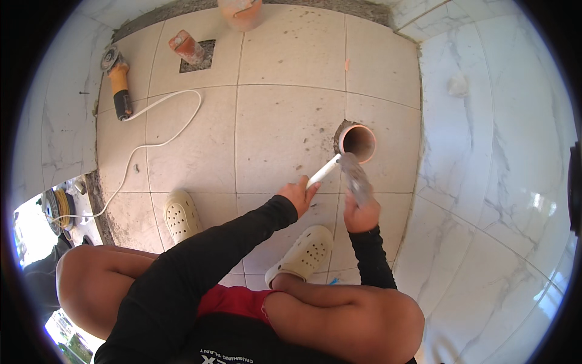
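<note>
My left hand (296,197) is closed round a white, stick-like length (323,171) that slants up to the right. Its far tip meets a grey, dusty tool (356,179), whose exact kind is smeared by motion. My right hand (362,215) grips the lower end of this grey tool. Just beyond both tools, an orange pipe (374,145) opens upward through the tiled floor. Broken, dark edging (337,136) shows on the pipe's left side.
An angle grinder (119,85) lies far left, its white cord (145,145) curving to a cable reel (57,211). A short orange pipe piece (187,47) stands by a square floor cutout (208,56). An orange container (241,13) is at the back. Marbled wall tiles (467,151) rise on the right.
</note>
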The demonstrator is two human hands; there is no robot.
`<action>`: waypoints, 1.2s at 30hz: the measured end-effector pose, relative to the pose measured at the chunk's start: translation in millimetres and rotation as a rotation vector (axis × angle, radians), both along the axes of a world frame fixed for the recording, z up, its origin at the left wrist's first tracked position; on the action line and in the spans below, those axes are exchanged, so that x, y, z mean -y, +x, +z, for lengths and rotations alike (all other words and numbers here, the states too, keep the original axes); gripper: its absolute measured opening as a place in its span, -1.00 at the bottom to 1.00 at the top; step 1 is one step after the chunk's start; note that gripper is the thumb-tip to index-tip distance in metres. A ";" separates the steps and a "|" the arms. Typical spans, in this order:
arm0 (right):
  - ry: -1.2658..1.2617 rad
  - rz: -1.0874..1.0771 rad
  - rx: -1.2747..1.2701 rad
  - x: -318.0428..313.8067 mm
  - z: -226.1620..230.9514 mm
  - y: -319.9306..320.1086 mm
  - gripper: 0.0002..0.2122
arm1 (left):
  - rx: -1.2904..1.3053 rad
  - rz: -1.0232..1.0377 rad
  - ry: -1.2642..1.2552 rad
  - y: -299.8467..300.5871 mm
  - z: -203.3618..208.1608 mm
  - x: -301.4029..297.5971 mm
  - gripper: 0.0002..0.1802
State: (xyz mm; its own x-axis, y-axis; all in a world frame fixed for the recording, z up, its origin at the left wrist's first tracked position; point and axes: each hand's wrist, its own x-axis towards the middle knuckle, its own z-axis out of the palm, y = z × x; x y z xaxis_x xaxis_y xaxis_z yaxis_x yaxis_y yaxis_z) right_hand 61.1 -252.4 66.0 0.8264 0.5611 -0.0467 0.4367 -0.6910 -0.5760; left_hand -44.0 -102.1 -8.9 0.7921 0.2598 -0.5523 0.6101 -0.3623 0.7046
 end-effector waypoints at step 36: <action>0.203 -0.017 0.056 21.5 23.7 0.5 -0.80 | -0.036 -0.056 0.008 0.2 10.4 2.7 -0.49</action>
